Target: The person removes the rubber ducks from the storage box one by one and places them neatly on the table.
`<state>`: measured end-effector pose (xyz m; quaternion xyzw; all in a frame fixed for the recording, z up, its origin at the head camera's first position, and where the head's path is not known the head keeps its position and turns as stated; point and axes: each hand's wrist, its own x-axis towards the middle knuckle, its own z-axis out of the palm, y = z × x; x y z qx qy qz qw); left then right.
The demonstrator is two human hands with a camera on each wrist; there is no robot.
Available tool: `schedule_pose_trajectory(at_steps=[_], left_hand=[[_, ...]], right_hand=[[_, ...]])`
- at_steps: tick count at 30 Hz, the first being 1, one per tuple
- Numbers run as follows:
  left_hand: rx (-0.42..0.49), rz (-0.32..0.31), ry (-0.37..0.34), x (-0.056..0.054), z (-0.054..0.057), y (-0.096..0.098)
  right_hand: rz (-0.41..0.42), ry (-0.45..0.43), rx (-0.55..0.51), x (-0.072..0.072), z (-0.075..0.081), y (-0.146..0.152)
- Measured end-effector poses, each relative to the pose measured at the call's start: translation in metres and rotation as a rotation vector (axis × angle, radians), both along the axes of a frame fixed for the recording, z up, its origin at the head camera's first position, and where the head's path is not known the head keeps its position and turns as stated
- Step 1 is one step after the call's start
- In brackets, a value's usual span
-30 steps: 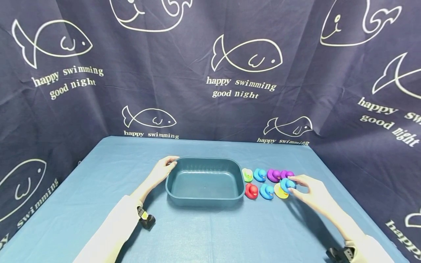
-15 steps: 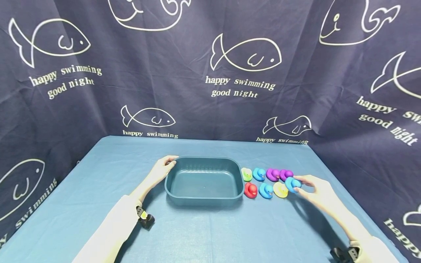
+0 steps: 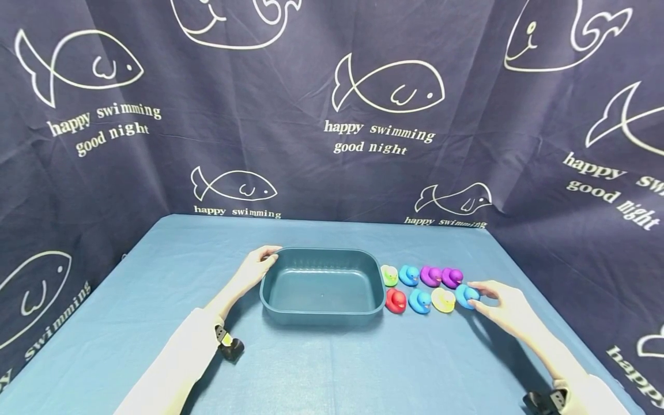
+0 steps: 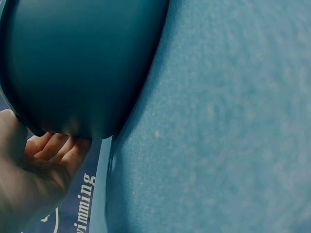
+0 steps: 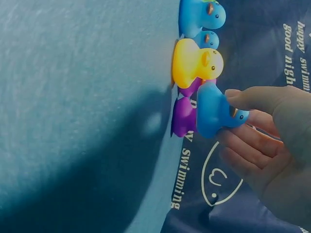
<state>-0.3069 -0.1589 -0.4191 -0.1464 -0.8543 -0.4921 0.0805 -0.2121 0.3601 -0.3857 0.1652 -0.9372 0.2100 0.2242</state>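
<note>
My right hand [image 3: 500, 302] pinches a blue rubber duck [image 5: 210, 114] between thumb and fingers at the right end of the front row. The right wrist view shows this duck raised off the cloth, nearer than a purple duck [image 5: 183, 116]. To its left in the head view sit a yellow duck [image 3: 443, 300], another blue duck [image 3: 419, 301] and a red duck [image 3: 396, 301]. My left hand [image 3: 255, 265] grips the far left corner of a dark teal plastic basin [image 3: 324, 316], thumb at the rim and fingers against the outer wall [image 4: 63, 183].
Behind the front ducks stands a back row: a green duck [image 3: 389, 275], a blue one [image 3: 409, 275] and two purple ones [image 3: 431, 276]. A light blue cloth covers the table [image 3: 332, 369]. Dark printed curtains [image 3: 301, 104] hang at the back and sides.
My right hand has carried the blue duck rightward and lower, from over the yellow duck to the right end of the front row. The left hand and basin stay in place.
</note>
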Motion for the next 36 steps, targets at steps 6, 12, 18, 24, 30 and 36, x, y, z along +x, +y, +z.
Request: schedule_pose_trajectory(at_steps=[6,12,18,24,30,36], left_hand=[[0.005,-0.005,0.001,-0.004,-0.006,-0.003],[-0.012,0.003,-0.004,-0.003,-0.005,-0.001],[-0.011,0.001,0.003,-0.004,-0.004,-0.002],[-0.004,-0.003,0.005,-0.003,-0.004,-0.001],[-0.004,-0.003,0.008,-0.004,-0.005,-0.002],[-0.007,-0.010,0.012,0.005,0.007,0.002]], right_hand=[[0.018,-0.035,-0.001,-0.002,-0.005,0.002],[0.026,-0.029,-0.008,-0.003,-0.008,0.003],[0.032,-0.030,-0.012,-0.004,-0.010,0.004],[0.030,-0.021,-0.009,-0.005,-0.009,0.003],[0.028,-0.043,-0.006,-0.006,-0.012,0.005],[0.047,-0.035,-0.010,-0.010,-0.016,0.007]])
